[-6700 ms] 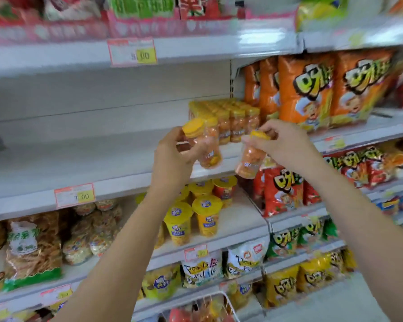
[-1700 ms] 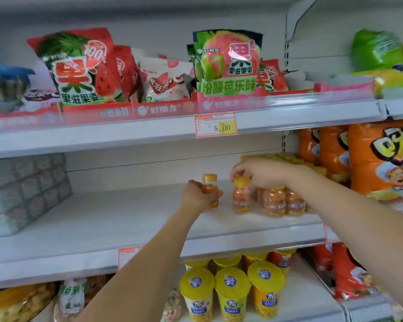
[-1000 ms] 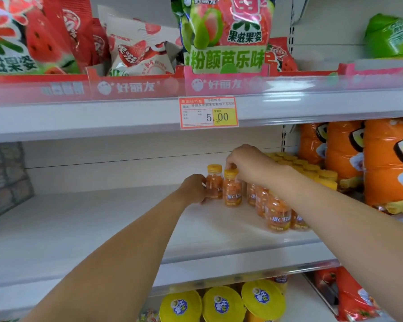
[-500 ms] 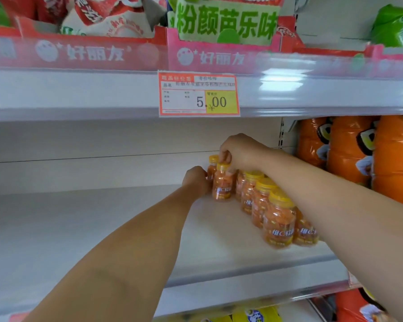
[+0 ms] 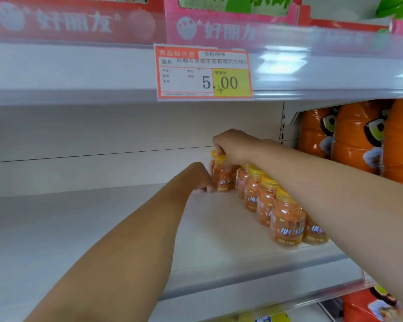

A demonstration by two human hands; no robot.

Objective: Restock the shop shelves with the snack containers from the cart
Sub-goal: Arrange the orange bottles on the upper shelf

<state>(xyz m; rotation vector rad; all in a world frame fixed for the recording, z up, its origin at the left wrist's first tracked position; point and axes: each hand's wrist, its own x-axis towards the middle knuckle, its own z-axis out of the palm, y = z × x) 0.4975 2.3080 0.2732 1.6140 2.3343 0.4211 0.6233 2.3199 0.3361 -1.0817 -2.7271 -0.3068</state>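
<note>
The right hand point(image 5: 236, 147) reaches from above and pinches the yellow cap of a small orange jar point(image 5: 222, 176). The jar stands upright, cap up and long axis vertical, deep on the white shelf point(image 5: 102, 228); the left hand point(image 5: 199, 177) rests just beside its base with curled fingers, and whether it grasps anything I cannot tell. A row of like jars point(image 5: 286, 224) runs from there to the shelf's front edge, with orange snack bags point(image 5: 356, 135) to the right. A price tag point(image 5: 204, 73) reading 5.00 hangs on the upper shelf's rail, under red and pink display cartons point(image 5: 219, 29).
</note>
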